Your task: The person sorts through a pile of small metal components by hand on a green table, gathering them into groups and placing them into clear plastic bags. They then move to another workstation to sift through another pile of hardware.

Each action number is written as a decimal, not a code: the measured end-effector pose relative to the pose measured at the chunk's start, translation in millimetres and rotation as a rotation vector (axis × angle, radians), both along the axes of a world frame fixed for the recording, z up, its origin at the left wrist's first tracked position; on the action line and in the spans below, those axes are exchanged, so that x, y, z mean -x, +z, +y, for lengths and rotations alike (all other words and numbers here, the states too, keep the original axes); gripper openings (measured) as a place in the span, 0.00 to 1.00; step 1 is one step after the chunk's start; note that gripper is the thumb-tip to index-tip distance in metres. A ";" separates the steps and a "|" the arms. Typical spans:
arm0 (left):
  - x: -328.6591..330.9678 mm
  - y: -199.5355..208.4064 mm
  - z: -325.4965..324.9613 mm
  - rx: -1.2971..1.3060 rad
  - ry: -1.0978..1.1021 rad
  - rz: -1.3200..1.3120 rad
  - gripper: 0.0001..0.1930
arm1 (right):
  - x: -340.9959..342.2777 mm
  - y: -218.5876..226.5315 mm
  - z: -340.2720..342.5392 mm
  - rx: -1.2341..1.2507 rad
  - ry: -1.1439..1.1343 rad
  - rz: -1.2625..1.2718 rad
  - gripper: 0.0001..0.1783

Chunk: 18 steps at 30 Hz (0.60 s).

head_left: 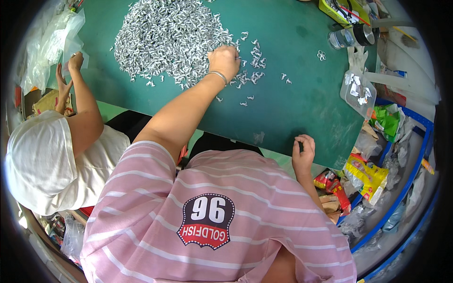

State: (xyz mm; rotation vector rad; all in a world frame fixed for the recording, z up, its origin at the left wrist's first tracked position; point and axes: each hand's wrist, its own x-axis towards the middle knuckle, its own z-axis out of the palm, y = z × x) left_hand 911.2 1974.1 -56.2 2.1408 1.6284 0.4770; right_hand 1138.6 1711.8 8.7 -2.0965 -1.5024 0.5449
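My left hand (224,62), with a bangle at its wrist, is closed at the right side of a large pile of small silver curved pieces (165,40). Its fingertips are turned away, so what they hold is hidden. Several loose pieces (257,76) lie scattered just right of it on the green tabletop (292,101). At the table's near edge, my right hand (304,152) is loosely bent, thumb apart from the fingers, and nothing shows in it. Farther right on the table sits a small cluster of joined silver rings (321,55).
A co-worker in white (52,155) sits at the left, hands near clear plastic bags (56,40). At the right stand a glass jar (339,39), a yellow-green basket (332,10) and a clear plastic tub (351,96). Below is a blue-framed rack (420,162) with packets.
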 end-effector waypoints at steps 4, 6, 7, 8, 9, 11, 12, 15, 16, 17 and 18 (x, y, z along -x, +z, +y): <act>9.8 6.3 -11.2 0.399 0.254 -0.715 0.08 | 1.3 -4.0 5.2 -0.025 0.017 0.031 0.06; 19.3 17.4 -25.3 0.593 0.349 -0.908 0.08 | 5.8 -10.5 16.7 -0.047 0.067 0.060 0.05; 23.5 22.3 -32.2 0.688 0.396 -1.008 0.07 | 9.1 -13.6 26.1 -0.060 0.095 0.070 0.05; 27.6 25.7 -40.5 0.717 0.434 -1.046 0.07 | 13.6 -15.6 38.2 -0.089 0.142 0.076 0.06; 31.5 27.9 -49.1 0.745 0.469 -1.081 0.08 | 20.0 -17.1 53.3 -0.125 0.184 0.073 0.06; 38.7 35.8 -63.5 0.755 0.510 -1.085 0.08 | 32.1 -17.8 88.7 -0.171 0.256 0.070 0.06; 40.8 41.6 -68.6 0.741 0.512 -1.050 0.08 | 38.8 -20.5 104.2 -0.187 0.282 0.066 0.07; 45.7 60.8 -79.2 0.702 0.500 -1.011 0.09 | 55.6 -21.3 160.9 -0.235 0.379 0.033 0.08; 47.3 59.4 -81.1 0.689 0.485 -1.018 0.09 | 62.8 -28.4 174.9 -0.273 0.366 0.006 0.08; 51.4 54.1 -82.3 0.668 0.456 -0.925 0.09 | 68.8 -31.7 188.8 -0.237 0.378 -0.071 0.09; 51.4 48.7 -83.8 0.608 0.435 -0.950 0.09 | 75.5 -31.7 200.2 -0.183 0.387 -0.115 0.09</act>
